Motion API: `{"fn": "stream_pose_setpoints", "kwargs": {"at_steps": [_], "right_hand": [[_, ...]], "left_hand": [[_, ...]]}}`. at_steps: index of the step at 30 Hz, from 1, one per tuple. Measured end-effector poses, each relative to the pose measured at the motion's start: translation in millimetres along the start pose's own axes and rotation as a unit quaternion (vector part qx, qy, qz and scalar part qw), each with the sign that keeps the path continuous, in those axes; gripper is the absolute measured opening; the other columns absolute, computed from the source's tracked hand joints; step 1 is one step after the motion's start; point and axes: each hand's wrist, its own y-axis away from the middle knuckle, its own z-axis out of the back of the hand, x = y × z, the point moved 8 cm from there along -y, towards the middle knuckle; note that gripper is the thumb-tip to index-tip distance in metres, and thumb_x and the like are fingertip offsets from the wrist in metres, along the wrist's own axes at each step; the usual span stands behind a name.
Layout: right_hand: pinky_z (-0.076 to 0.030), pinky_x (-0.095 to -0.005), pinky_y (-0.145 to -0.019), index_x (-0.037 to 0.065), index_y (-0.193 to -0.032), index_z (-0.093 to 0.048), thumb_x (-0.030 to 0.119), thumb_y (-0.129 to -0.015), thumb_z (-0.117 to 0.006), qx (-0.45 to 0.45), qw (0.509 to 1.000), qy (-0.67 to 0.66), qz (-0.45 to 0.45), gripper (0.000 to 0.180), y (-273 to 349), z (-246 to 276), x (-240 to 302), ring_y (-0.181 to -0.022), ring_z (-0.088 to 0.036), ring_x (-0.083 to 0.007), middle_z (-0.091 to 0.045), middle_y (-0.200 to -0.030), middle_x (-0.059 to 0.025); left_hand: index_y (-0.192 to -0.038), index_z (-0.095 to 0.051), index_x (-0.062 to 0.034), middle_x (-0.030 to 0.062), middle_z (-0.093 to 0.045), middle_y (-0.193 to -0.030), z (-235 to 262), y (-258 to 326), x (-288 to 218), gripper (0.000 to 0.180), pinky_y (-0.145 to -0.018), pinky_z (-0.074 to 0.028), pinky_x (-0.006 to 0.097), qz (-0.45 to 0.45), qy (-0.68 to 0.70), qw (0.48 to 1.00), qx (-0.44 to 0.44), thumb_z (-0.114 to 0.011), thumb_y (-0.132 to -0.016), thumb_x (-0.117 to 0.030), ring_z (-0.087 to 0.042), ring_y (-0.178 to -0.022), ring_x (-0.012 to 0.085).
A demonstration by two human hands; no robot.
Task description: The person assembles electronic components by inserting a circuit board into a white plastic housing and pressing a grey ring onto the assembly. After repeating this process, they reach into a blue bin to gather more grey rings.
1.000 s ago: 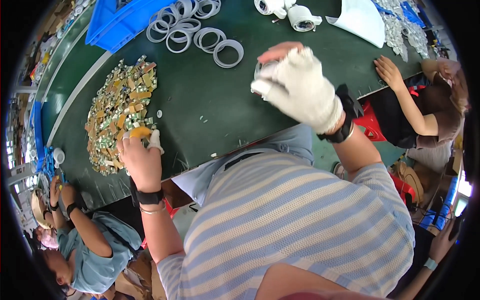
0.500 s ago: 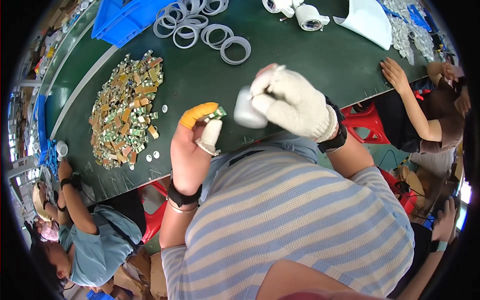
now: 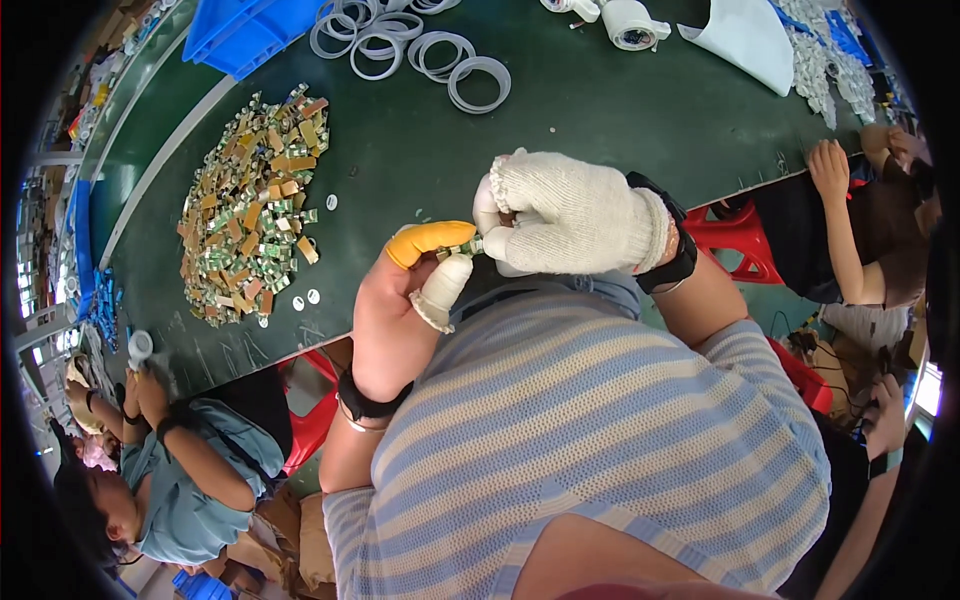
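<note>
- The camera looked steeply down from head height, over the striped shirt [image 3: 570,420] and onto the table [image 3: 400,150].
- The left hand [image 3: 398,300] and right hand [image 3: 580,215] were near it, mid-view.
- Its wide, round view bent straight edges toward the rim.

Bright, soft light covers the smooth dark green tabletop [image 3: 420,140], white glare [image 3: 931,388] blows out at far right, and fisheye distortion bends edges near the black rim.
</note>
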Motion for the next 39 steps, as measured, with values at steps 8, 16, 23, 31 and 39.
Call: {"fn": "stream_pose_setpoints", "kwargs": {"at_steps": [8, 16, 23, 31, 39], "right_hand": [[-0.049, -0.0387, -0.07, 0.008, -0.088, -0.066, 0.016, -0.088, -0.076, 0.06, 0.998, 0.024, -0.011, 0.013, -2.9, -0.1, 1.4, -0.076, -0.062, -0.0262, -0.063, -0.082, -0.0068], [-0.049, -0.0393, -0.071, 0.008, -0.087, -0.065, 0.017, -0.087, -0.076, 0.013, 0.999, 0.044, -0.008, 0.014, -0.7, 2.2, 6.3, -0.076, -0.062, -0.0265, -0.064, -0.084, -0.0079], [-0.049, -0.0391, -0.071, 0.008, -0.086, -0.066, 0.017, -0.086, -0.075, -0.017, 0.996, 0.092, 0.009, 0.013, 0.2, 1.4, 10.8, -0.077, -0.062, -0.0271, -0.063, -0.082, -0.0079], [-0.052, -0.0409, -0.07, 0.008, -0.083, -0.067, 0.02, -0.086, -0.073, 0.081, 0.995, -0.04, -0.029, 0.014, -4.6, -4.5, -3.5, -0.077, -0.066, -0.0292, -0.067, -0.08, -0.0099], [-0.05, -0.0368, -0.074, 0.009, -0.092, -0.073, 0.021, -0.087, -0.077, 0.013, 1.0, 0.014, 0.024, 0.013, -1.6, 4.1, 3.1, -0.08, -0.063, -0.026, -0.065, -0.082, -0.0061]], "left_hand": [[-0.129, -0.068, -0.0023, 0.0022, -0.073, -0.107, 1.0, 1.9, 8.0, 0.033, -0.084, -0.054, 0.023, 0.04, -0.041, 0.998, -0.024, -0.078, -0.098, -0.007, -0.068, -0.095, 0.0081], [-0.121, -0.071, -0.0019, 0.0057, -0.078, -0.105, 3.1, 4.5, 3.0, 0.028, -0.083, -0.056, 0.024, -0.01, -0.051, 0.996, -0.073, -0.08, -0.096, -0.009, -0.071, -0.095, 0.0091], [-0.12, -0.071, -0.0014, 0.0051, -0.078, -0.102, 6.5, 7.4, 3.7, 0.027, -0.083, -0.056, 0.025, 0.009, -0.13, 0.987, -0.092, -0.081, -0.096, -0.009, -0.071, -0.092, 0.009], [-0.123, -0.067, -0.0014, 0.0047, -0.077, -0.1, -2.4, 4.5, 19.1, 0.029, -0.074, -0.052, 0.021, 0.068, 0.068, 0.995, -0.01, -0.079, -0.097, -0.007, -0.069, -0.087, 0.007], [-0.121, -0.068, -0.0011, 0.0038, -0.076, -0.1, 3.6, 3.1, 8.5, 0.027, -0.074, -0.052, 0.021, 0.036, 0.01, 0.998, -0.057, -0.078, -0.097, -0.006, -0.067, -0.085, 0.0062]]}}
